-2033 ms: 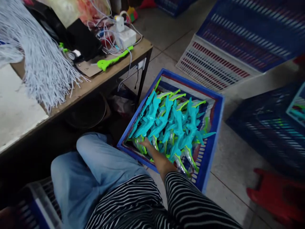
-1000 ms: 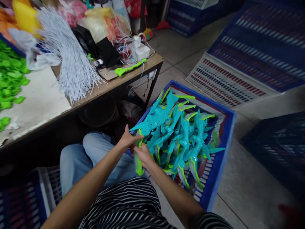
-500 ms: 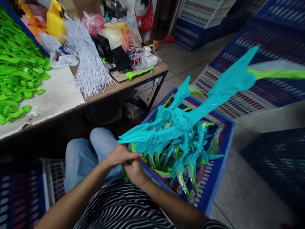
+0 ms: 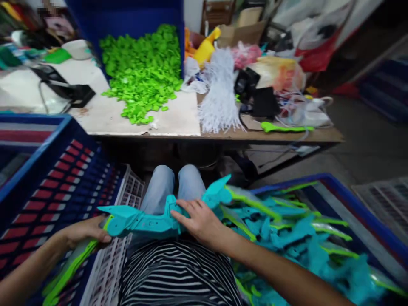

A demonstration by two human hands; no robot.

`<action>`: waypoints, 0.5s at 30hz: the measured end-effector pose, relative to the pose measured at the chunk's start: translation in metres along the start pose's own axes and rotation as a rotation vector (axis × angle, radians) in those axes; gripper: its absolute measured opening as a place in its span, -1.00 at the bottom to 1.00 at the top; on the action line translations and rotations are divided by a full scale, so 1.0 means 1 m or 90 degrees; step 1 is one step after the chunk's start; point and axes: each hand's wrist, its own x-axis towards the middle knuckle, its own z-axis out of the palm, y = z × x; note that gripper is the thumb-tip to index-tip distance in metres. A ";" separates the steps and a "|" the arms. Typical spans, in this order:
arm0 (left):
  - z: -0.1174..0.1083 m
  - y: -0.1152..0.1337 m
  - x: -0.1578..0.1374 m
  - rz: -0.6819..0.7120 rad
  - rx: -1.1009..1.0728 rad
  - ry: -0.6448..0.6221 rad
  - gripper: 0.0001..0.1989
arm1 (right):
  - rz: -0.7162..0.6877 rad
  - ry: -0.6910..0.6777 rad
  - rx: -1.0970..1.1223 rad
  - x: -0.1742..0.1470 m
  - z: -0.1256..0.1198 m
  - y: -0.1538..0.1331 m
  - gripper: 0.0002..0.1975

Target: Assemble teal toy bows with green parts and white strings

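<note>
A teal plastic toy bow (image 4: 149, 223) lies across my lap, with translucent limbs edged in lime green at its ends. My left hand (image 4: 87, 233) is closed around the limb at its left end, just beside the teal joint. Over the bow's middle and right part rests my right hand (image 4: 199, 219), its fingers wrapped on the teal body; the grip underneath is partly hidden. To the right, a blue crate (image 4: 338, 187) holds several similar teal bows (image 4: 296, 233) in a heap.
On the table ahead, lime-green plastic pieces (image 4: 143, 80) spill from a blue bin (image 4: 124, 17). A bundle of white strings (image 4: 219, 93), a black device (image 4: 266, 102) and a lime-green limb piece (image 4: 285, 127) lie right of it. At my left stands another blue crate (image 4: 63, 182).
The view has swung left towards the table. The bow has come from above the right crate to across my lap, and my right hand has moved from its end to its middle.
</note>
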 end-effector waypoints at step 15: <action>-0.062 0.171 0.082 0.517 0.435 0.748 -0.63 | 0.039 -0.149 0.070 0.060 0.073 0.122 -0.50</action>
